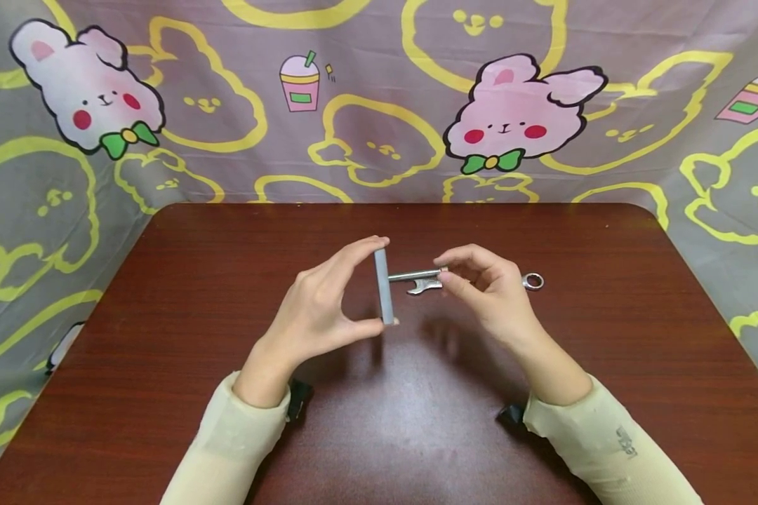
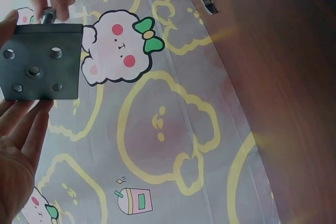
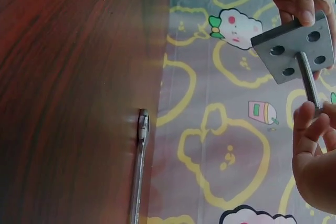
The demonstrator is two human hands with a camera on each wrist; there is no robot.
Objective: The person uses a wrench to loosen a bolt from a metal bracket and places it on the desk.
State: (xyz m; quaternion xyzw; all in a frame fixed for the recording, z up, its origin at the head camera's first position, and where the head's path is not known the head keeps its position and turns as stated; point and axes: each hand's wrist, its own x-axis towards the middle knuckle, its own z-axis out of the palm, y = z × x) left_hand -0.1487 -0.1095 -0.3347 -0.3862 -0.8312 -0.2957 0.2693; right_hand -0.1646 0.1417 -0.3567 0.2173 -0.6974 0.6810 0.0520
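Note:
My left hand (image 1: 322, 298) grips a square grey metal plate (image 1: 384, 287) by opposite edges, thumb below and fingers above, holding it on edge over the table. Several holes run through the plate, as the left wrist view shows, one at its centre. A long silver bolt (image 3: 308, 82) stands out from that centre hole toward the right. With thumb and fingertips, my right hand (image 1: 489, 291) pinches the bolt's outer end. Behind the right hand a combination wrench (image 1: 533, 281) lies on the table, its middle hidden by the hand and its open jaw showing to the left.
The dark brown wooden table (image 1: 410, 435) spreads under both hands. A patterned cloth (image 1: 379, 84) with cartoon rabbits hangs behind it and along the sides.

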